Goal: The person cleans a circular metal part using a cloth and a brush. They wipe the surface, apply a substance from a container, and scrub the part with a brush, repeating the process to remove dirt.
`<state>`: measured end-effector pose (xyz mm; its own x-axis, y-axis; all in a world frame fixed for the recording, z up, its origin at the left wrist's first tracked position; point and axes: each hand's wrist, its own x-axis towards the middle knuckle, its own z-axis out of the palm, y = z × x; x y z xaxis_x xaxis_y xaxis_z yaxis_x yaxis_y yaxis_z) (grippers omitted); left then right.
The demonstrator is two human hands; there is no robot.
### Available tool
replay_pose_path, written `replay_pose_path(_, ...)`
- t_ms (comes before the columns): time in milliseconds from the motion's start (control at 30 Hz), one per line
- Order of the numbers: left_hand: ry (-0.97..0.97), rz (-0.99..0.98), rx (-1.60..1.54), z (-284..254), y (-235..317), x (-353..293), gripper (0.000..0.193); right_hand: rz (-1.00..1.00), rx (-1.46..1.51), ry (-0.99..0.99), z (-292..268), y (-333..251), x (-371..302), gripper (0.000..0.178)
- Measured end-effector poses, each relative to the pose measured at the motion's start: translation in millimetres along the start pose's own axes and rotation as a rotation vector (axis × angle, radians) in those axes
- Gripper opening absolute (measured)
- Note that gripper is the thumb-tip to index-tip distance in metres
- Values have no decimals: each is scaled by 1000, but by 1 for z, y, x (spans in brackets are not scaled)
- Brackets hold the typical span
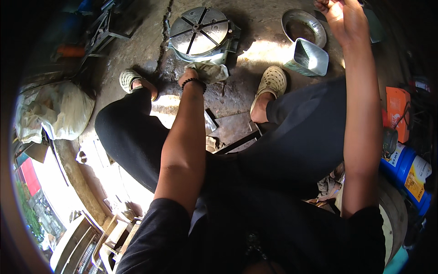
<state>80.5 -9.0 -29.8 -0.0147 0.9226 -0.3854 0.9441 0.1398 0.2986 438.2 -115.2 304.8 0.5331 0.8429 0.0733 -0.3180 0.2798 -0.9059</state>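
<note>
Around eleven o'clock, the left hand is gripping a rag, its slack risking snagging the slotted disc; the right hand is showing its grip unclearly.

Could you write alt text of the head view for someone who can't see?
A person's left hand holds a rag close to a round, slotted metal disc; at the picture's top edge, the right hand is near a metal pan on the floor.

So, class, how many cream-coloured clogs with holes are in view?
2. One cream-coloured, perforated clog is left of the person's left hand; the other clog is to that hand's right. Both are being worn. Any more in the dark edges could be hidden.
</note>
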Motion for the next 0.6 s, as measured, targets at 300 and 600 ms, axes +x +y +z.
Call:
replay_pose_path(300, 594, -288, -868, -53, 73, 2, 30, -71, -51, -14, -2, 6, 3, 19)
replay_pose_path(600, 855, 392, -560, -64, 84, 58, 27, 18, 85, -93, 5, 14, 27, 31)
